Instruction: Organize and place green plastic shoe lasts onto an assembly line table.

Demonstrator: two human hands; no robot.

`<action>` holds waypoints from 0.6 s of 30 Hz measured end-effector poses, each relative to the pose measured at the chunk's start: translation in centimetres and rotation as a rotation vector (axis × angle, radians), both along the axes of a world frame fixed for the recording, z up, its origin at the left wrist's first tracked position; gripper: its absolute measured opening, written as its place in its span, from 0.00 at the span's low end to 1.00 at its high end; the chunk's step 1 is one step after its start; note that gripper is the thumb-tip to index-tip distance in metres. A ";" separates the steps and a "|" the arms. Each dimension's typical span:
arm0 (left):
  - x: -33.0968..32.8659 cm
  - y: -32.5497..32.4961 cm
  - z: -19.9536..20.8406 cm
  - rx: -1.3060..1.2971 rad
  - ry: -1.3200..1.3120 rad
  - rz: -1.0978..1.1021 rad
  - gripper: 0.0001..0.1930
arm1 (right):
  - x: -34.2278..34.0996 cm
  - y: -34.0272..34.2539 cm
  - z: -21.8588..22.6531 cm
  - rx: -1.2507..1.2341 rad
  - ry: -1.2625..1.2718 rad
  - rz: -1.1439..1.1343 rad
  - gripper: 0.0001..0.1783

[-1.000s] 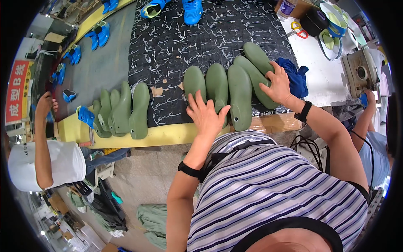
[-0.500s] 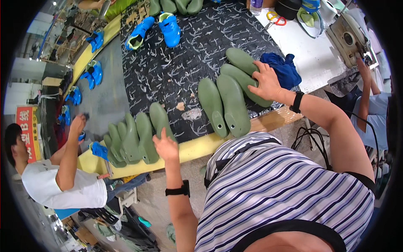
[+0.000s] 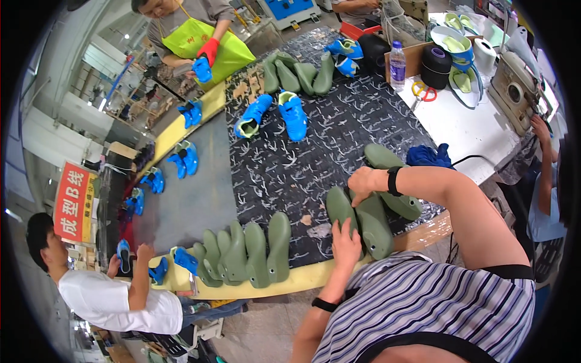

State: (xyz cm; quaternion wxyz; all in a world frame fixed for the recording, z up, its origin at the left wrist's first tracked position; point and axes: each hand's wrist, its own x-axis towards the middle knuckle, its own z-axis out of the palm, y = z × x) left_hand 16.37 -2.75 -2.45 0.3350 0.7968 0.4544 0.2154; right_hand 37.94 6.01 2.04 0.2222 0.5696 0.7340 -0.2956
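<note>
Green shoe lasts lie at the table's near edge in front of me. My left hand (image 3: 346, 245) holds the lower part of the leftmost last (image 3: 341, 204) of this group, fingers over its surface. My right hand (image 3: 363, 183) bends over the upper ends, fingers curled down between that last and the neighbouring last (image 3: 374, 228); its fingertips are partly hidden. Beneath my right wrist are a slanted last (image 3: 402, 207) and a farther last (image 3: 381, 156). To the left, several more lasts (image 3: 256, 257) stand in a row.
Blue shoes (image 3: 293, 118) and more lasts (image 3: 302, 75) sit farther back on the black patterned sheet (image 3: 272, 175). A blue cloth (image 3: 428, 156) lies right, near scissors (image 3: 423, 92), a bottle (image 3: 397, 66) and a sewing machine (image 3: 517, 91). Co-workers handle shoes at left and far side.
My left hand has moved right, from the left row of lasts to the right group. My right hand has shifted onto the lasts' upper ends. The view has tilted farther up.
</note>
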 end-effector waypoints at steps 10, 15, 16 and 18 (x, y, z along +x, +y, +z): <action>-5.0 1.8 0.1 0.001 0.079 0.096 0.29 | -1.4 1.7 0.0 -0.160 0.389 -0.475 0.25; -8.1 4.1 0.1 0.042 0.075 0.164 0.28 | 5.6 1.2 4.9 0.235 0.602 -0.893 0.23; -8.4 4.2 0.3 0.023 0.058 0.174 0.28 | 7.1 1.1 5.4 0.339 0.663 -1.003 0.22; -8.6 4.1 -0.2 0.038 0.028 0.182 0.27 | 9.5 1.5 5.4 0.440 0.861 -1.219 0.21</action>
